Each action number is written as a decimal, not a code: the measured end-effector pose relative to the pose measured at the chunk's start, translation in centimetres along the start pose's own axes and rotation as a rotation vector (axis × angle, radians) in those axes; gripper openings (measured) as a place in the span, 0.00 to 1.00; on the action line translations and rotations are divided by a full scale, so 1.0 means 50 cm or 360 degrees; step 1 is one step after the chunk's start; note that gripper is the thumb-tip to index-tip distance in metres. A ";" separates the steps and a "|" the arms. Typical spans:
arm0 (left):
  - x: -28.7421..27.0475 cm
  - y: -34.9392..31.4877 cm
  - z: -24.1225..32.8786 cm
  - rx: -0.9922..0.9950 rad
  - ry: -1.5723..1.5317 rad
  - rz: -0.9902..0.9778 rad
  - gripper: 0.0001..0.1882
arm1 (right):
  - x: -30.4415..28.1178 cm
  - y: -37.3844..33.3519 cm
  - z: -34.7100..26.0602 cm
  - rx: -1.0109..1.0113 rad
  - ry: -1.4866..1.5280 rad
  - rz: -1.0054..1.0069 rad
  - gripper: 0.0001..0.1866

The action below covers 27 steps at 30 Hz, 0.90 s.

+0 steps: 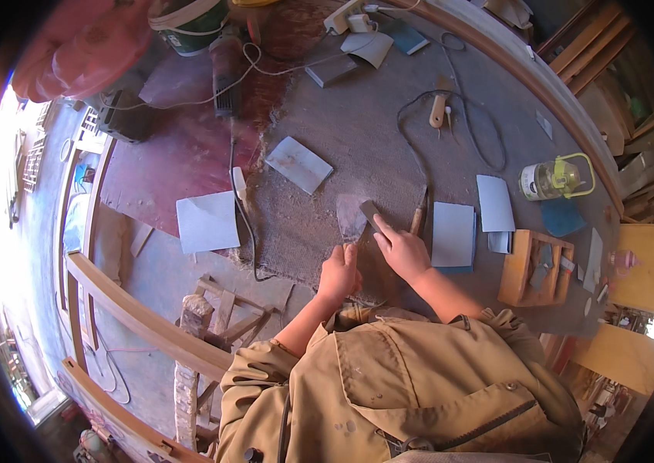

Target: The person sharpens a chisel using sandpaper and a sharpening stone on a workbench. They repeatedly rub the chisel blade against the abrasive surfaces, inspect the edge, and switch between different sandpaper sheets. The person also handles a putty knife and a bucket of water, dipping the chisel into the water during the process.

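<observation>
My left hand (340, 273) is closed round the handle of a scraper (351, 217), whose broad flat blade points away from me over the worktable. In my right hand (402, 251) is a small dark flat block (371, 215), pinched by the fingers and lying against or just beside the blade's right edge. Whether the two touch I cannot tell. Just right of that hand lies a wooden-handled tool (418, 221) with a dark cord running from its far end. Farther right are pale sheets of sandpaper (453, 236). Another sandpaper sheet (299, 164) lies beyond my left hand.
A power tool (226, 81) with a cord lies at far left, near a bucket (188, 27). To the right stand a clear bottle (554, 180) with a green handle and a wooden box (518, 266). A wooden-handled awl (437, 112) lies far off. Wooden rails (146, 312) stand at left.
</observation>
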<state>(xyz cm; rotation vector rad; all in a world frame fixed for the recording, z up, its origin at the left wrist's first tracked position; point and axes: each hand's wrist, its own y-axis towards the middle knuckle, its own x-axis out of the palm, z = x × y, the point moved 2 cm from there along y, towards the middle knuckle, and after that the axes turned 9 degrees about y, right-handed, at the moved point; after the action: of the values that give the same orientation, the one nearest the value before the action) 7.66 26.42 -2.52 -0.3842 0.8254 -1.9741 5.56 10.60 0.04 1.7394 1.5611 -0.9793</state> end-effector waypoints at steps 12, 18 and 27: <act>-0.006 0.008 -0.011 0.0001 0.0017 0.0000 0.19 | 0.007 -0.025 -0.032 0.0065 0.0163 -0.0152 0.20; -0.002 -0.001 0.005 -0.0008 0.0052 0.0024 0.19 | 0.048 0.032 -0.026 -0.0050 0.0189 0.0084 0.19; -0.002 0.000 0.007 -0.0011 0.0054 0.0031 0.18 | 0.037 0.042 -0.043 -0.0026 0.0190 -0.0086 0.19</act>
<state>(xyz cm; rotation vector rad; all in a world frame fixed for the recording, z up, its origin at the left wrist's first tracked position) 7.92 26.36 -2.25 -0.3462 0.8547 -1.9649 7.99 13.10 -0.41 1.7813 1.6942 -0.9002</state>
